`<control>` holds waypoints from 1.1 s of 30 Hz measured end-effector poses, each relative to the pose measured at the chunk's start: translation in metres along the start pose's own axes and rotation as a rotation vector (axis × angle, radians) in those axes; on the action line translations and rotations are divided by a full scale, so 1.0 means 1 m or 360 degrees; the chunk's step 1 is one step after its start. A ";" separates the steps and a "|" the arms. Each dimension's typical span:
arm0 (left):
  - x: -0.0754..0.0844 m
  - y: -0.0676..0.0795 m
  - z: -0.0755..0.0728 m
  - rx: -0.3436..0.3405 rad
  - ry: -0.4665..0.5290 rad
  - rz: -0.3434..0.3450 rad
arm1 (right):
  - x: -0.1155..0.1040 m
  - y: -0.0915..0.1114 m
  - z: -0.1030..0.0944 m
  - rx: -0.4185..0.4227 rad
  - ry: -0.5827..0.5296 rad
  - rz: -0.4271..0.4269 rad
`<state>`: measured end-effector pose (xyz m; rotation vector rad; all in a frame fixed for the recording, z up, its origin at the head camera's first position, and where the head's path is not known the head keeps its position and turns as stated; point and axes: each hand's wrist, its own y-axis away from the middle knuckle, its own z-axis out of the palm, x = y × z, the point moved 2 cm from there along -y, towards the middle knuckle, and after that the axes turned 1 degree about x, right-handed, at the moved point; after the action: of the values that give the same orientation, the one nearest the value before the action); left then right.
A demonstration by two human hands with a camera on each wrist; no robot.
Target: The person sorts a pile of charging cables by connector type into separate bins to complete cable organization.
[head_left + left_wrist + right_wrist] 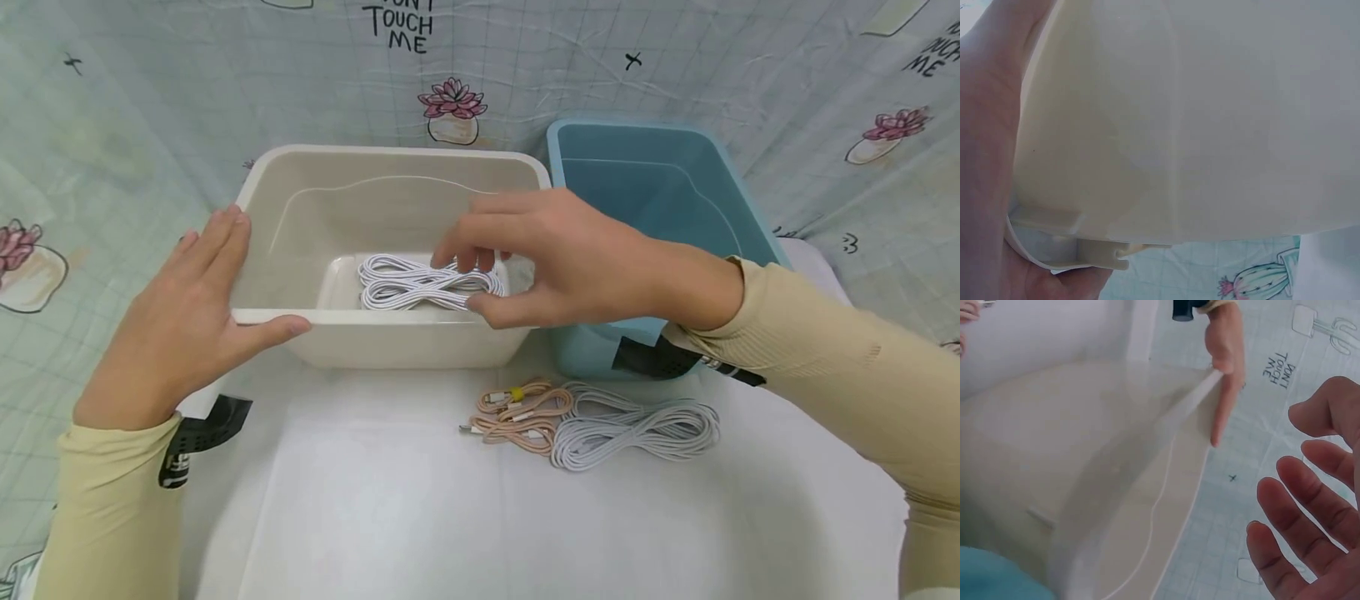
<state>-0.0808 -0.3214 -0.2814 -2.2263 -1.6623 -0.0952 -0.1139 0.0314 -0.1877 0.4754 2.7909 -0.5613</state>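
In the head view, my left hand (176,312) rests at the left corner of a beige bin (405,337), its straight fingers along the side rim and its thumb over the front rim. The left wrist view shows the bin's outer wall (1179,125) close up beside the palm. My right hand (562,258) hovers over the bin's right part, fingers loosely bent and nothing between them and the thumb. Below it, a coiled white cable (408,283) lies on the bin floor, partly hidden by the fingers. The right wrist view shows that right hand (1316,506) with fingers spread apart.
A blue bin (637,192) stands right beside the beige one, partly covered by the right forearm. On the white table (375,500), in front of the bins, lie orange cables (525,417) and a larger coiled white cable (630,429). A patterned sheet (525,75) hangs behind.
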 end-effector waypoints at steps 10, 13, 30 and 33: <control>-0.001 -0.001 0.002 -0.0005 -0.0008 -0.0001 | -0.016 0.031 0.018 -0.0077 -0.0032 -0.0153; -0.001 -0.001 0.002 -0.0009 -0.0012 -0.0006 | -0.019 0.040 0.023 -0.0103 -0.0027 -0.0204; -0.002 0.000 0.003 0.0011 0.0017 0.0005 | -0.024 0.085 0.058 -0.0190 0.0005 -0.0321; -0.002 0.000 0.003 0.0000 0.0006 -0.0009 | -0.020 0.096 0.064 -0.0265 0.0030 -0.0266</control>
<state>-0.0821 -0.3221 -0.2845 -2.2200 -1.6663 -0.1008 -0.0489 0.0834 -0.2704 0.2152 2.8813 -0.3549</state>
